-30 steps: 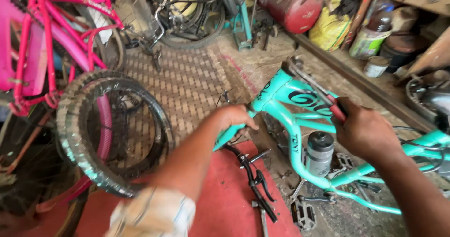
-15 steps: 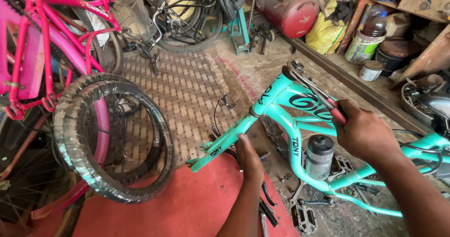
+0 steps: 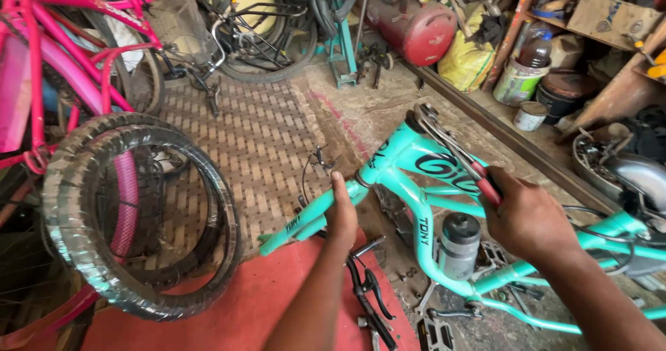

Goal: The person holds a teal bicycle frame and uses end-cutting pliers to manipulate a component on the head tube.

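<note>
Hands of one person work on a turquoise bicycle frame (image 3: 416,184) that lies tilted across the workshop floor, right of centre, its front end pointing far and left. The left hand (image 3: 341,216) rests on the fork (image 3: 312,216), the grip curled loosely over the tube rather than clamped; whether the fingers close fully beneath cannot be told. The right hand (image 3: 531,219) has its grip shut around the red handle of a long metal wrench (image 3: 451,146), whose far end sits at the top of the frame's front tube.

Metal tubing like this looks stiff and moderately heavy, with glossy paint that could slip under a sweaty palm. Good places to hold appear to be the fork legs and the thick main tubes, away from the greasy parts lower down. A grey bottle (image 3: 459,243) sits in a cage on the frame, just left of the right hand.

Near the left forearm, black brake levers (image 3: 368,292) lie on a red mat (image 3: 229,309). To the left, a wrapped tyre (image 3: 83,233) leans against a pink bicycle (image 3: 62,60). A woven mat (image 3: 257,136) covers the floor beyond, and a red tank (image 3: 423,28) stands at the far wall.
</note>
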